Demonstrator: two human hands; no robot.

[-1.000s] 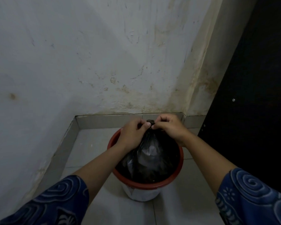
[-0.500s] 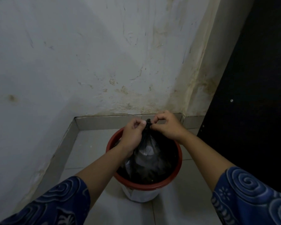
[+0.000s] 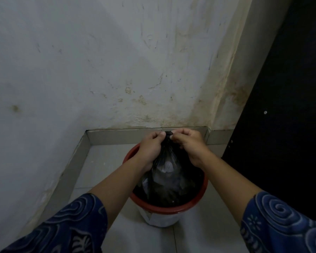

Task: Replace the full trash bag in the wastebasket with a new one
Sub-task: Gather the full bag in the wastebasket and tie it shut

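A white wastebasket [image 3: 161,219] with a red rim stands on the tiled floor in a wall corner. Inside it sits a full black trash bag [image 3: 167,181], thin enough that pale rubbish shows through. The bag's mouth is gathered into a tight neck above the rim. My left hand [image 3: 150,148] pinches the neck from the left and my right hand [image 3: 189,145] pinches it from the right, fingertips almost touching at the top knot. No new bag is in view.
A stained white wall [image 3: 117,70] rises right behind the basket, with a grey tile skirting [image 3: 120,136] along its foot. A dark door or panel [image 3: 285,125] fills the right side. Pale floor tiles [image 3: 102,165] lie to the left of the basket.
Both hands have stayed on the bag's neck and risen slightly, pulling the gathered top up and tighter. The basket has not moved.
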